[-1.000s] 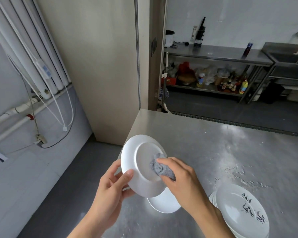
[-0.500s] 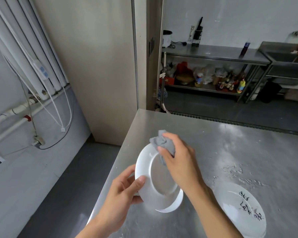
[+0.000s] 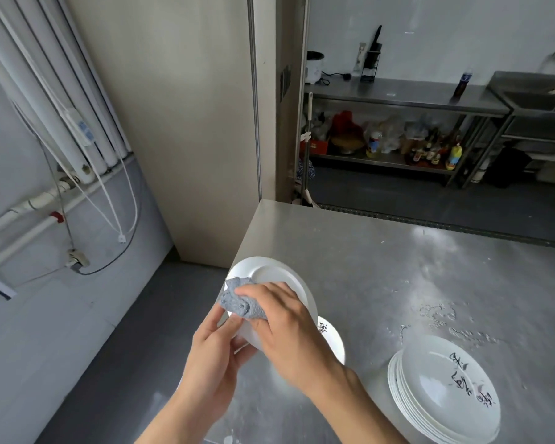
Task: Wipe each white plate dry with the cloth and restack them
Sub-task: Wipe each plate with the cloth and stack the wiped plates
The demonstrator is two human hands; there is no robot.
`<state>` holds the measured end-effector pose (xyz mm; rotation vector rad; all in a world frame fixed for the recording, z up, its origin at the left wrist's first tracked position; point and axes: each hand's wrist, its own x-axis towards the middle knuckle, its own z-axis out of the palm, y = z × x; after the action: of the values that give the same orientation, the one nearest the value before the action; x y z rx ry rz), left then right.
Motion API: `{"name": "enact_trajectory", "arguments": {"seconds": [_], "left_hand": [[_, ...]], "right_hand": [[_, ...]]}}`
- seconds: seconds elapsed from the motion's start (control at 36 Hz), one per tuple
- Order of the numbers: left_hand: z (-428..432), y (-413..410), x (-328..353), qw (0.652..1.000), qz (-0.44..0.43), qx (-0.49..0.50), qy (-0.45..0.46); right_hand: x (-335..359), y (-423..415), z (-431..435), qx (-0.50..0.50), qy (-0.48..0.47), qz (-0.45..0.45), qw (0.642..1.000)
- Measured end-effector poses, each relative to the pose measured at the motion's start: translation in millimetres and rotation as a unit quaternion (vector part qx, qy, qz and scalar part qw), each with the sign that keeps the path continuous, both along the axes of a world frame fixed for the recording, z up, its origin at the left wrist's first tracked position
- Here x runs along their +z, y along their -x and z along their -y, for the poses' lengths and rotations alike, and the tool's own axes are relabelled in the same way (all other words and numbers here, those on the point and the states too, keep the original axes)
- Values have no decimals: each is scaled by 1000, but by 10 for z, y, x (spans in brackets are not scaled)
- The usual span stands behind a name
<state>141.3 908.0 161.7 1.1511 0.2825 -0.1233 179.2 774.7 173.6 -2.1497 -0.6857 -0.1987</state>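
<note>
Left hand (image 3: 215, 357) pinches the round glossy plate (image 3: 269, 274) over the steel desk (image 3: 366, 267)'s left edge; right hand (image 3: 289, 328) clutches crumpled grey cloth (image 3: 237, 302) against it.

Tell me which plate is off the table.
The held plate under the grey cloth, gripped by the left hand; the lone plate and the stack lie on the table.

Black brush characters on plates (image 3: 430, 382) — illegible

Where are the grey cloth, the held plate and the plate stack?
grey cloth (image 3: 237, 303), head view, bunched middle.
held plate (image 3: 271, 271), head view, bare upper part.
plate stack (image 3: 430, 382), head view, top plate's bare centre.
</note>
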Motion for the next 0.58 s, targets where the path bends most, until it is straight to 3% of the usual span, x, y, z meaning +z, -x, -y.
{"name": "enact_trajectory", "arguments": {"seconds": [0.19,0.39,0.5,0.58], "left_hand": [[-86,3,4,998,-19,29,50],[-249,-70,-43,992,-28,84,90],[-311,-81,-41,990,-28,98,99],[-388,-81,-29,990,-27,100,97]], "right_hand": [[-83,17,12,23,25,23,999],[-274,78,167,33,43,119,991],[-431,75,281,-32,18,140,989],[-510,0,422,-107,-13,94,990]]}}
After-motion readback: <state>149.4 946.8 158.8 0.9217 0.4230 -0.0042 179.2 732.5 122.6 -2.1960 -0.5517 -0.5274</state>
